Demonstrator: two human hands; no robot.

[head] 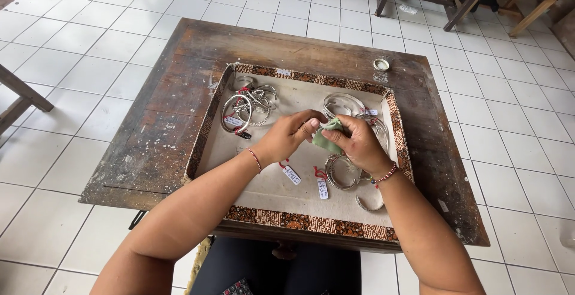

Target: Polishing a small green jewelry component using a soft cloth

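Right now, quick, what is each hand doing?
Left hand: fingers closed, pinching the small pale green cloth.
Right hand: fingers closed around the same cloth; anything inside it is hidden.

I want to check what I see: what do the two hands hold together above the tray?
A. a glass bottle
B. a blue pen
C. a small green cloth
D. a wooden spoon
C: the left hand and the right hand meet on a small green cloth over the tray of silver bangles.

Pale green cloth (326, 141), silver bangles (238, 113), brown batik-bordered tray (311, 222)
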